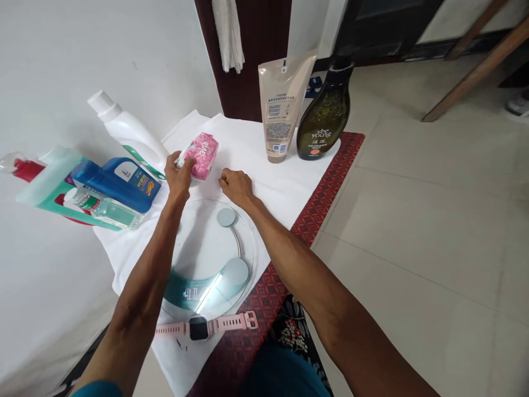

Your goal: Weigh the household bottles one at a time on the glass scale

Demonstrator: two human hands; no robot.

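Observation:
My left hand (178, 175) is closed on a small pink packet (203, 154), holding it just above the white cloth (264, 182) past the far rim of a round glass scale (209, 259). My right hand (235, 186) rests on the cloth next to it, fingers curled into a loose fist with nothing showing in them. The scale's display is lit. A pink smartwatch (202, 328) lies flat on the cloth at the near edge of the scale.
A beige tube (281, 105) and a dark green bottle (324, 118) stand at the cloth's far side. A white bottle (124, 129), a blue bottle (115, 182), a clear bottle (105, 209) and a teal-and-red container (45, 182) lie at the left. A red patterned mat (330, 187) lies beneath; tiled floor right.

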